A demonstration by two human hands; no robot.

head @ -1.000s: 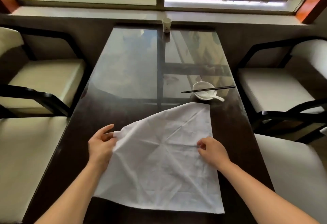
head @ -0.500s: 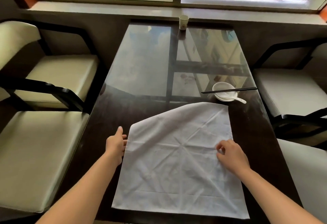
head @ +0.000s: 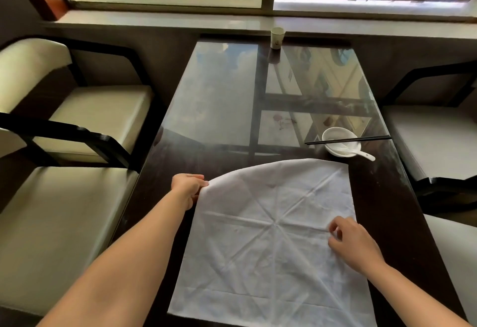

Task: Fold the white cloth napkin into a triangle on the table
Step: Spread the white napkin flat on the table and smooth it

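White cloth is taking up the near half of the dark, glass-covered tabletop (head: 219, 110): the napkin (head: 271, 244) is lying spread open and nearly flat, its near edge reaching the tabletop's near side, with fold creases radiating from its middle like a star. Its far-left corner is lifting off the glass, and the far edge is bowing in a curve toward the far-right corner, which is lying flat.

The left hand (head: 187, 187) is gripping that raised far-left corner, its fingers (head: 200, 183) curling closed around the hem. The right hand (head: 355, 244) is resting on the napkin at its right edge, level with the central crease, with its fingers (head: 335, 228) bent and thumb and forefinger pinching the fabric.

Just beyond the napkin's far-right corner a white bowl (head: 335, 135) is sitting apart from the cloth, with dark chopsticks (head: 347, 140) lying across its rim and a white spoon (head: 362, 153) resting in it, handle pointing right. A paper cup (head: 277, 38) is standing upright at the far end of the tabletop, by the window sill (head: 154, 21). Cream-cushioned chairs (head: 85, 117) are flanking both sides.
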